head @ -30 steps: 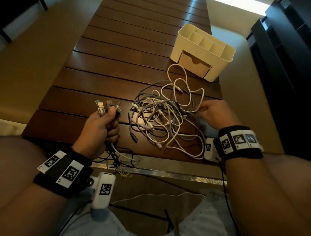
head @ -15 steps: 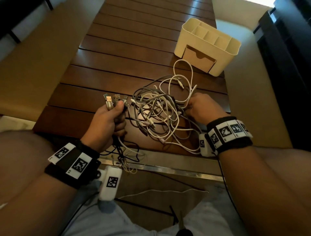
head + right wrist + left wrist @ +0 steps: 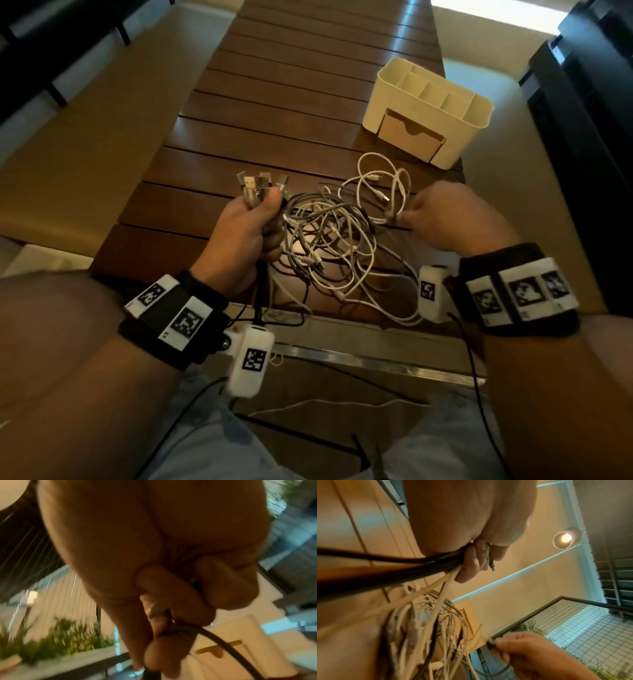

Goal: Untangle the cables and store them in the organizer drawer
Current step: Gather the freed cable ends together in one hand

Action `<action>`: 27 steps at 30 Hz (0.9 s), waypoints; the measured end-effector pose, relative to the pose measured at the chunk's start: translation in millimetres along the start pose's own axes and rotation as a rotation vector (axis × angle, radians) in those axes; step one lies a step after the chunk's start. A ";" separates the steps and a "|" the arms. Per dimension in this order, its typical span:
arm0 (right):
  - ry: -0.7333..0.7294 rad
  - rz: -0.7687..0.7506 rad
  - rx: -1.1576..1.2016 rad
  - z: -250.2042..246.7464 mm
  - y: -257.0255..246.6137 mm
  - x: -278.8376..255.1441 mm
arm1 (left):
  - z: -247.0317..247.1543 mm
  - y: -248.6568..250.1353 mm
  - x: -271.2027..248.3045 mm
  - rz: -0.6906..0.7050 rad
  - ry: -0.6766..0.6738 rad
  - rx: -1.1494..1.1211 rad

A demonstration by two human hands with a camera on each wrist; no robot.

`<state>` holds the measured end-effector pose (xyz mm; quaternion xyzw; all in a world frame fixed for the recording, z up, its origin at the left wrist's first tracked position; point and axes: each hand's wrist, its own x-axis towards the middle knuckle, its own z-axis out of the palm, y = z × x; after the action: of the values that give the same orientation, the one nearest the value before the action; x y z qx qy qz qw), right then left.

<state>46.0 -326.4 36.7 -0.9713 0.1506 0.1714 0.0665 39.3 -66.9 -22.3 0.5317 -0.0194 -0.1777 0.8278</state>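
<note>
A tangle of white, grey and black cables [image 3: 335, 240] lies near the front edge of the dark wooden table [image 3: 274, 102]. My left hand [image 3: 246, 229] grips a bundle of cables in a fist, with several USB plugs [image 3: 257, 186] sticking up above it; the same grip shows in the left wrist view [image 3: 471, 561]. My right hand [image 3: 442, 219] pinches a dark cable end [image 3: 171, 626] at the tangle's right side, also seen from the left wrist [image 3: 508, 650]. The cream organizer [image 3: 428, 106] stands at the back right, its drawer [image 3: 407, 137] closed.
Some cable ends hang over the table's front edge with its metal strip [image 3: 342, 356]. Beyond the tangle the wooden slats stretch away. My lap is below the edge, and floor lies on both sides of the table.
My left hand has lifted its cable bundle up and to the right. My right hand has taken hold of a dark cable end at the tangle's right side and raised it slightly.
</note>
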 end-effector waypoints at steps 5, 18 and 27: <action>0.188 -0.282 0.862 -10.4 -30.0 -36.6 | 22.4 2.4 13.8 0.048 -0.016 0.007; 0.055 -0.385 1.247 54.4 -82.7 -45.7 | 22.3 -4.7 3.1 0.137 0.054 0.081; 0.015 -0.504 0.913 58.0 -75.1 -42.5 | 12.6 4.8 0.8 0.210 0.137 0.002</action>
<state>13.5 -233.4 3.4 -0.8507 -0.0280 0.0601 0.5214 38.6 -76.4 -12.7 0.5385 -0.0184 -0.0531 0.8408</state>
